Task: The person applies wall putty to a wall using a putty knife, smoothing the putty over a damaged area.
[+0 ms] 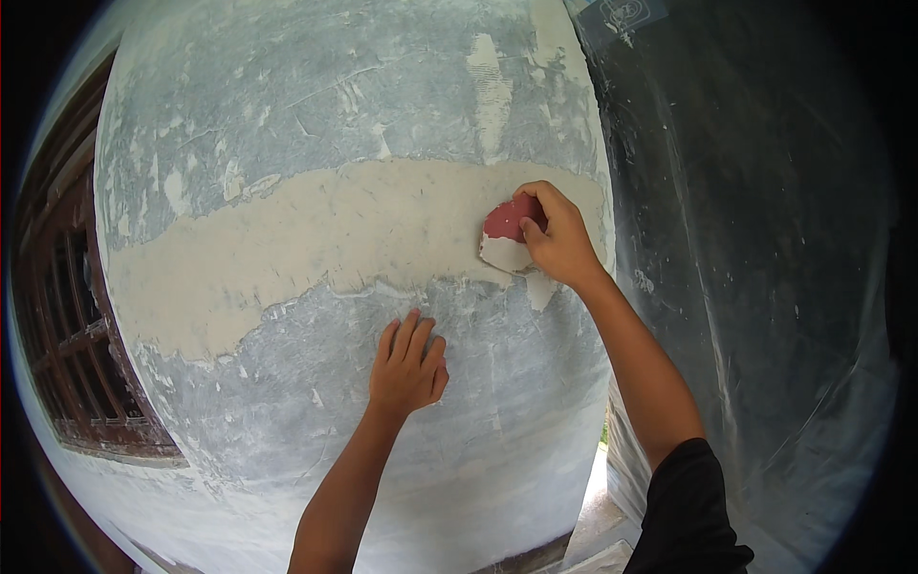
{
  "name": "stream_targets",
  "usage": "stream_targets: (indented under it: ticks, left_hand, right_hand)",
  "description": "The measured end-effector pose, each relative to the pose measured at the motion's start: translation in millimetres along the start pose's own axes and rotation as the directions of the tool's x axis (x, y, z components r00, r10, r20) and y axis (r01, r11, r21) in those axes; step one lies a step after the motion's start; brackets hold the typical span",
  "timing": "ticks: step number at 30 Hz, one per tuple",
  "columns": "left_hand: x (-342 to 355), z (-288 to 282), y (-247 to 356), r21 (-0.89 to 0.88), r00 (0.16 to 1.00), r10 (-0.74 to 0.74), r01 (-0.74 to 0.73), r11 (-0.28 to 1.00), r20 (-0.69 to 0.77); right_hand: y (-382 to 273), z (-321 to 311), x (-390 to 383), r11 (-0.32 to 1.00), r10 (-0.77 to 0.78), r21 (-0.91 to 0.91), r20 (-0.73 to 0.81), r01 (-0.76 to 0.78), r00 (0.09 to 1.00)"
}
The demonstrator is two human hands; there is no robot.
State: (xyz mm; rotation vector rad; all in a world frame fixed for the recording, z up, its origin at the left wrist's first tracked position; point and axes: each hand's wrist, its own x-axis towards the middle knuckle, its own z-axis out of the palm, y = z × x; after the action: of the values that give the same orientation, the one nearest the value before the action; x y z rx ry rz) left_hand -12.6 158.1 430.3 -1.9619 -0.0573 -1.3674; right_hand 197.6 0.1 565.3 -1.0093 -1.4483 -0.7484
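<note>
A wall of mottled grey carries a broad horizontal band of cream putty with ragged edges. My right hand grips a flat red spreader whose lower part is coated in pale putty, held against the band near the wall's right end. My left hand lies lower and to the left, on the grey surface just beneath the band, fingers loosely extended and apart, holding nothing.
A dark wooden window with bars is set at the far left. To the right, beyond the wall's edge, is a dark surface with creased translucent sheeting. A narrow bright gap shows low beside that edge.
</note>
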Motion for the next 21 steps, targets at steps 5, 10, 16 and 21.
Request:
stream_targets:
  ticks: [5, 10, 16, 21]
  left_hand:
    - [-0.1, 2.8, 0.4, 0.0, 1.0, 0.003, -0.003, 1.0, -0.005]
    - [-2.5, 2.5, 0.1, 0.002, 1.0, 0.003, -0.003, 1.0, -0.002]
    - [0.4, 1.4, 1.0, 0.008, 1.0, 0.006, -0.006, 1.0, -0.01]
    - [-0.8, 2.3, 0.3, 0.007, 1.0, 0.007, -0.007, 1.0, -0.007]
  right_hand:
    - [16.6, 4.5, -1.4, 0.993, 0.083, -0.075, -0.135, -0.094, 0.987]
    - [3.9, 12.2, -13.7, 0.991, 0.133, 0.004, -0.088, -0.134, 0.987]
    - [19.6, 10.4, -15.3, 0.978, 0.186, -0.046, -0.262, -0.204, 0.947]
    - [15.2, 21.5, -26.4, 0.991, 0.064, -0.106, -0.206, -0.088, 0.976]
